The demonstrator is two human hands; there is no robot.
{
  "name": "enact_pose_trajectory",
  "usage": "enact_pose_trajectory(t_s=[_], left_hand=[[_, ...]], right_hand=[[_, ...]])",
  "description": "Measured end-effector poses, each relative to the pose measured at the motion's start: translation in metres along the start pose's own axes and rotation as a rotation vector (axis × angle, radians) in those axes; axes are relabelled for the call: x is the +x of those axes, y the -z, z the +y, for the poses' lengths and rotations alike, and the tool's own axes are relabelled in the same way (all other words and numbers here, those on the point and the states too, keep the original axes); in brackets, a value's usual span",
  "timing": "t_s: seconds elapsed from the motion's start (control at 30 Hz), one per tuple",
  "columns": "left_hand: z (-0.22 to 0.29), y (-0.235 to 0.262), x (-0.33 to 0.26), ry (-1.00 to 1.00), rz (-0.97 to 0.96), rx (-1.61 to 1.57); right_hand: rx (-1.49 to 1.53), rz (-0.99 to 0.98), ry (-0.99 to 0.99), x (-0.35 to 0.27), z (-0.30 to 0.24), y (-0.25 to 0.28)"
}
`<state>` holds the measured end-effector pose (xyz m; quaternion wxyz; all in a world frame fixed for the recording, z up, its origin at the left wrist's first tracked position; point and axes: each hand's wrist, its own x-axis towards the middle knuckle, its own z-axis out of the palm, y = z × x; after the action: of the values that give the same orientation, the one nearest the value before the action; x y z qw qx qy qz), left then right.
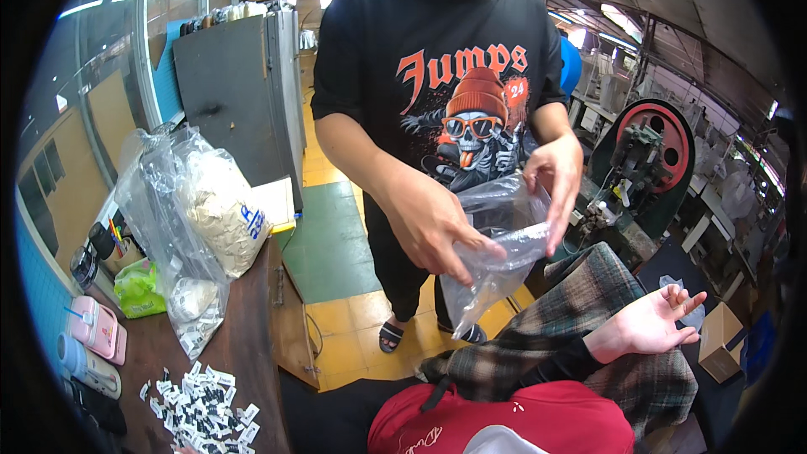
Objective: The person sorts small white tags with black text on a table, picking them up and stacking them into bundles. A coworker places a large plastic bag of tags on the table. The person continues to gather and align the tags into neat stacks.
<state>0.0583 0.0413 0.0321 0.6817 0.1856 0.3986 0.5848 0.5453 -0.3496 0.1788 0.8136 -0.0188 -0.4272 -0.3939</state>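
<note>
My right hand (646, 321), in a black sleeve, rests palm up over the plaid cloth (580, 303) on my lap. Its fingers are spread and slightly curled, with nothing in them. At the lower left edge only a sliver of skin, seemingly my left hand (185, 450), shows beside a pile of small black and white labels (206, 408); its fingers are hidden. Across from me, a standing person in a black printed T-shirt holds a clear plastic bag (496, 265) in both hands, apart from mine.
On the brown table (252, 319) stand a large clear bag of cream-coloured pieces (223, 210), a green bag (140, 288), a pink container (95, 328) and a bottle (88, 363). A machine with a red wheel (651, 147) and a cardboard box (721, 341) are at right.
</note>
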Motion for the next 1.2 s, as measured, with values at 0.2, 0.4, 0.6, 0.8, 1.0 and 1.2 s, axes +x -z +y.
enact_pose_trajectory(t_s=[0.2, 0.4, 0.6, 0.8, 1.0, 1.2], left_hand=[[0.014, 0.023, -0.008, -0.079, 0.051, -0.003], [0.032, 0.042, -0.015, -0.153, 0.086, -0.031], [0.037, 0.054, -0.020, -0.180, 0.126, -0.084], [0.035, 0.084, -0.025, -0.168, 0.174, -0.383], [0.031, 0.121, -0.023, -0.176, -0.003, -0.254], [0.030, 0.099, -0.028, -0.223, 0.125, -0.245]], right_hand=[[-0.137, 0.109, 0.152, -0.011, 0.018, -0.025], [-0.351, 0.053, 0.350, -0.021, 0.023, -0.050], [-0.455, 0.099, 0.480, -0.025, 0.034, -0.052], [-0.329, 0.048, 0.323, -0.047, 0.053, -0.062], [-0.247, -0.073, 0.147, -0.121, 0.079, -0.106], [0.223, -0.329, -0.683, -0.246, 0.072, -0.178]])
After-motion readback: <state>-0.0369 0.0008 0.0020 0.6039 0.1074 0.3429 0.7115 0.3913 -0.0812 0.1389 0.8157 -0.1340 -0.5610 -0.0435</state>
